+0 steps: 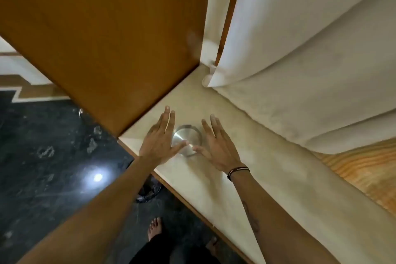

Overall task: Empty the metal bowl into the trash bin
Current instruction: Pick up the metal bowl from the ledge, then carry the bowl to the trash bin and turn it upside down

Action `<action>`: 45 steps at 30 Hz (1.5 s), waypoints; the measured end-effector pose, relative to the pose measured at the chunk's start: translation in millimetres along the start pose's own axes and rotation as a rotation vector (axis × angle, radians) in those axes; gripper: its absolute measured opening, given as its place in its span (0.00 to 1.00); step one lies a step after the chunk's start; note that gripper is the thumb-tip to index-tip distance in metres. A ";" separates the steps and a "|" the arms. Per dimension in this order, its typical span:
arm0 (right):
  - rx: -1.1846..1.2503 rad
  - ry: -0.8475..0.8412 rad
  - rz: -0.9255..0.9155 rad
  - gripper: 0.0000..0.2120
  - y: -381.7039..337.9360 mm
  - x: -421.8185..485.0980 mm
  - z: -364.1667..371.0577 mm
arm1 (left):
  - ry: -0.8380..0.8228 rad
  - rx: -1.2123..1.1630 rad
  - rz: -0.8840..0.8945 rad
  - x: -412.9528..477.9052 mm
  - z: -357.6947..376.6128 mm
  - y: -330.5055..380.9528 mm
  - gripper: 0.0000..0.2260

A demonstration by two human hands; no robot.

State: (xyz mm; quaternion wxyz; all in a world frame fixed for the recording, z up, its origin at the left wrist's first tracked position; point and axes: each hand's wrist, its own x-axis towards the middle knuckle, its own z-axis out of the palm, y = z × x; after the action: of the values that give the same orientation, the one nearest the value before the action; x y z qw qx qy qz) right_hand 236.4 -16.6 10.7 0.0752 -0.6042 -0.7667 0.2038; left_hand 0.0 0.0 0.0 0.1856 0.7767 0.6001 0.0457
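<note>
Both hands — left hand (159, 142), right hand (216, 146) — are spreading open beside the metal bowl (186, 140) resting on the surface (225, 182) — emptying not yet begun.

A pale cream stone bench (225, 188) with a wooden front edge carries one thing. The round shiny metal bowl (186, 140) stands directly on it, near the corner beside the brown wooden panel (107, 38).

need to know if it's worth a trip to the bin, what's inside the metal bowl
Only bare shiny metal shows inside the metal bowl. The thumbs of the left hand and right hand cover its near edge, hiding that part.
</note>
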 end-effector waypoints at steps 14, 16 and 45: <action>0.359 -0.145 0.146 0.58 10.3 23.9 57.9 | -0.124 -0.620 -0.193 6.7 51.2 -27.4 0.52; 0.514 -0.111 0.190 0.56 5.7 23.9 53.3 | -0.088 -0.789 -0.214 8.9 48.6 -28.9 0.44; 0.965 -0.349 0.188 0.41 -176.2 -44.8 138.2 | 0.078 -1.267 -0.603 -213.3 11.3 -161.0 0.36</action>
State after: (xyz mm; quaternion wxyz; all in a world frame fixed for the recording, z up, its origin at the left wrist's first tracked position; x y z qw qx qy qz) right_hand 40.2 -123.0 -37.5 0.1976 -0.5240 -0.5290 0.6377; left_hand -202.8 -171.2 -33.3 0.5854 0.3164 0.6534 0.3609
